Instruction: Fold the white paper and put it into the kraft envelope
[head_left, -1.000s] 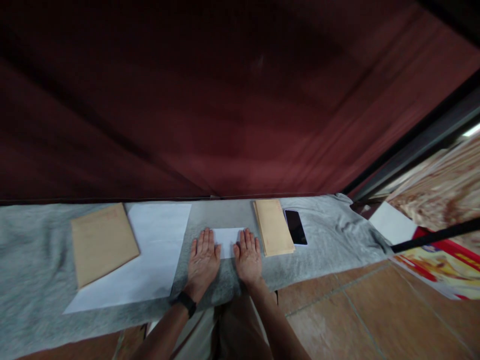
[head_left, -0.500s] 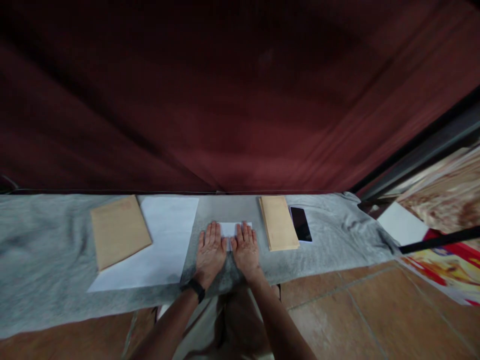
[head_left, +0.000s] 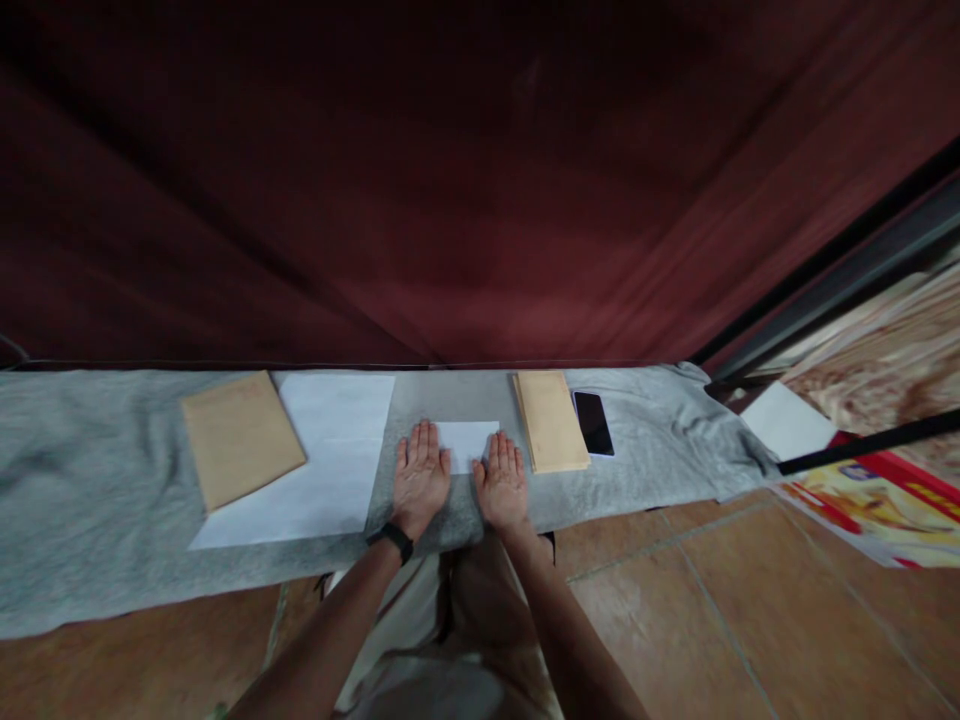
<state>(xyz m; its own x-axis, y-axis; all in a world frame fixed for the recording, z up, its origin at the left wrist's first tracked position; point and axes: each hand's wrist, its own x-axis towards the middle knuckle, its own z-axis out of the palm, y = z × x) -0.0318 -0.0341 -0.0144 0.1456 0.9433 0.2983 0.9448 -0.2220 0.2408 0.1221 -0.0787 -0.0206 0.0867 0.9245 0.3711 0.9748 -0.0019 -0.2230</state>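
A small white folded paper lies on the grey cloth in front of me, its two ends partly covered by my hands. My left hand, with a dark band on its wrist, rests flat on the paper's left end. On the right end lies my right hand, palm down with fingers stretched out. Between the two thumbs the middle of the paper shows. Left of my hands is a large white sheet, with a brown envelope over its left part. To the right sits a stack of brown envelopes.
A dark-screened phone lies beside the envelope stack. The grey cloth covers the long narrow surface, and a dark red curtain hangs behind it. At the right are a black bar and a red and yellow printed package above the tiled floor.
My hands have slid apart toward the paper's ends, so more of its middle shows. The whole view has shifted slightly; the envelopes, sheet and phone lie as before.
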